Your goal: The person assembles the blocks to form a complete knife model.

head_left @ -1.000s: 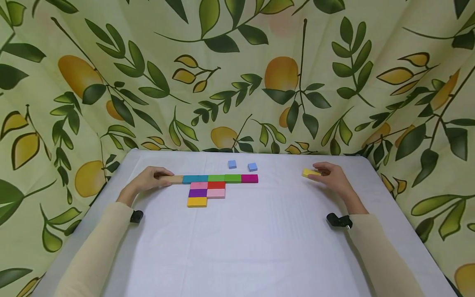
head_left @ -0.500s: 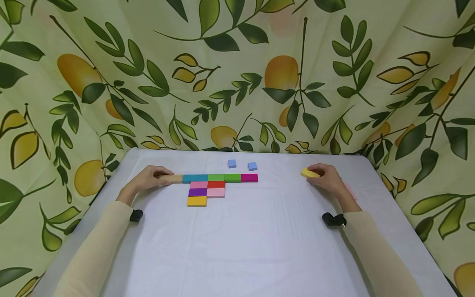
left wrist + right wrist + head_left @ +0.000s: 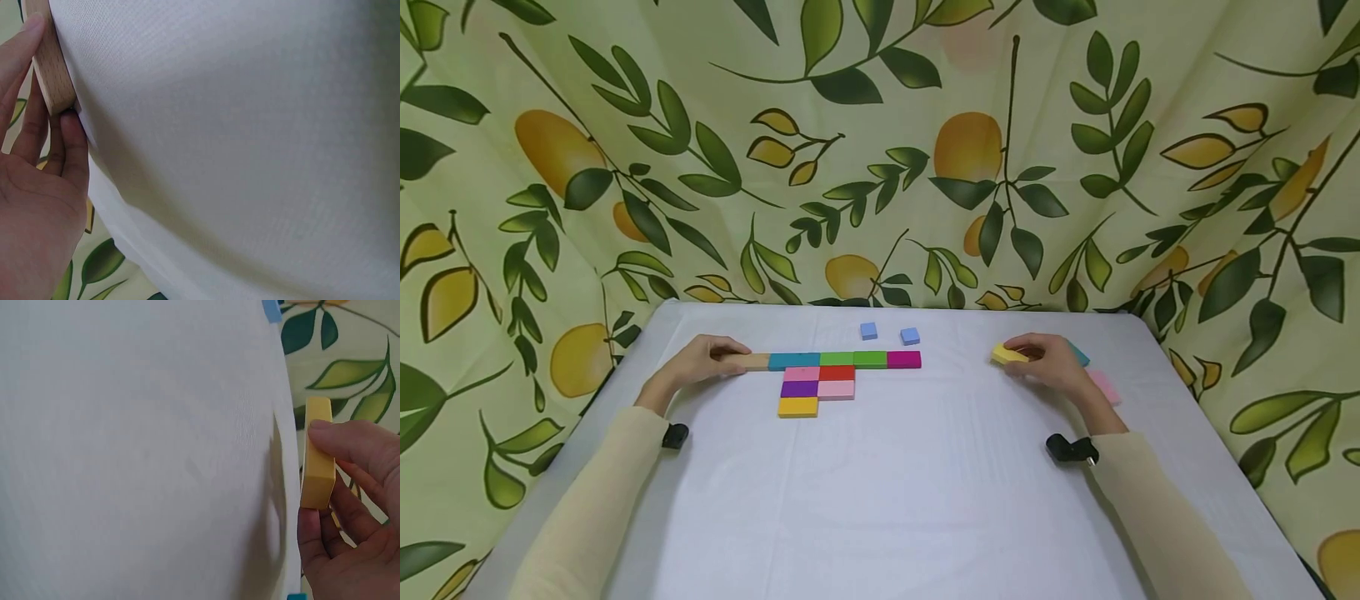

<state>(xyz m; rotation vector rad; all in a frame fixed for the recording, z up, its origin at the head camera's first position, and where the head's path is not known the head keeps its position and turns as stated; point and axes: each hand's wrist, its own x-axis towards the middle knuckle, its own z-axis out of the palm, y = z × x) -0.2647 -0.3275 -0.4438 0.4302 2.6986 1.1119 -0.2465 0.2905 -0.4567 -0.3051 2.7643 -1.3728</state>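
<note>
1. The left hand (image 3: 703,358) is gripping the wooden block (image 3: 755,362), thumb on one long side and fingers on the other, spread only as wide as the block.
2. The right hand (image 3: 1051,360) is pinching the yellow block (image 3: 1008,356) between thumb and fingers, its grip narrow; the block is pointing out from the fingertips towards the left hand.
3. The white-clothed table (image 3: 880,500) is bearing all the blocks in front of both hands.
4. Rightward from the left hand, a straight row is running on from the wooden block: a long teal block (image 3: 794,362), two green blocks (image 3: 837,360) and a magenta block (image 3: 904,360), end to end.
5. Nearer the person than that row, and right of the left hand, a pink block (image 3: 802,374) and a red block (image 3: 837,373) are touching it; a purple block (image 3: 800,389) and a light pink block (image 3: 837,390) are lying next, then an orange-yellow block (image 3: 798,407).
6. Between the hands, beyond the row, two small light blue blocks (image 3: 868,332) are sitting apart.
7. Just right of the right hand, a teal piece (image 3: 1080,354) and a pink piece (image 3: 1105,388) are showing, partly hidden.
</note>
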